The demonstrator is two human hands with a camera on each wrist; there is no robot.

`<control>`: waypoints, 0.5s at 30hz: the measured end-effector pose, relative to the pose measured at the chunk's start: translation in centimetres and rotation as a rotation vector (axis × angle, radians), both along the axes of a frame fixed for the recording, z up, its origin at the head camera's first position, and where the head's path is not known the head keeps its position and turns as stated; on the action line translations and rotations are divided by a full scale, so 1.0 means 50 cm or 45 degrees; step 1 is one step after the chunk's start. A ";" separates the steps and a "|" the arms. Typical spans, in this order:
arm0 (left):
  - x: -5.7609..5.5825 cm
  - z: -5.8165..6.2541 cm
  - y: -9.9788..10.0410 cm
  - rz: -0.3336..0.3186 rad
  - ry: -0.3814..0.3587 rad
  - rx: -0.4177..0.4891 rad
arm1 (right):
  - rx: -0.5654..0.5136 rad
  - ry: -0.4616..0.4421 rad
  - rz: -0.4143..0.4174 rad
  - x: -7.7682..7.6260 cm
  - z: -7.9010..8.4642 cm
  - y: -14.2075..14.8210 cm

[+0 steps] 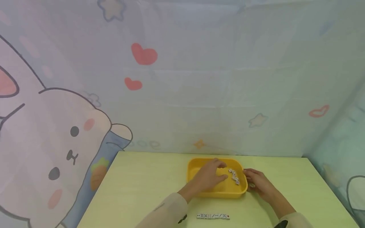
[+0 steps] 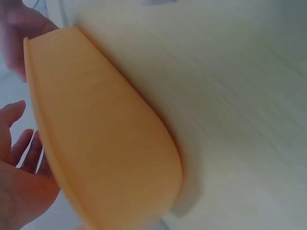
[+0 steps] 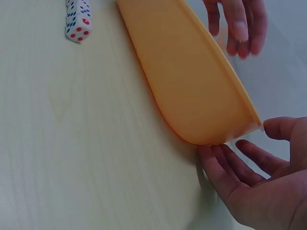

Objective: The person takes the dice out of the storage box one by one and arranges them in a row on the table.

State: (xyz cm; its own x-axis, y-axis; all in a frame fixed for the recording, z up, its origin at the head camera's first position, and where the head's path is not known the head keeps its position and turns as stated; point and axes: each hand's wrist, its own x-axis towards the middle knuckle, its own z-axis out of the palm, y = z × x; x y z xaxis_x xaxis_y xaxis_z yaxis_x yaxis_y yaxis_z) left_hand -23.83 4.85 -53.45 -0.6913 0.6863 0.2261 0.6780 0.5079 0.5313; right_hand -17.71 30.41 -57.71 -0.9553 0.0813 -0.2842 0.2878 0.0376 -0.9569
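Observation:
A yellow plastic tray rests on the table, with several white dice in a loose line at its right side. My left hand hovers over the tray, thumb and fingers spread apart and nothing between them. At the tray's right end, my right hand holds the edge; the right wrist view shows its thumb at the rim and fingertips against the lower outer wall. In front of the tray lies a straight row of dice, its end also visible in the right wrist view.
The pale wooden table extends to both sides of the tray. Behind it hangs a printed cloth with a rabbit and hearts. A dark cable loops at the far right.

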 end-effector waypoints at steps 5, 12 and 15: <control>-0.032 -0.022 0.041 0.013 -0.038 0.014 | -0.022 -0.004 0.019 -0.001 -0.003 0.004; -0.067 -0.059 0.078 -0.011 -0.047 0.032 | -0.037 0.013 -0.008 -0.002 -0.020 0.006; -0.074 -0.074 0.087 -0.025 -0.055 0.060 | -0.048 0.017 -0.021 0.002 -0.024 0.002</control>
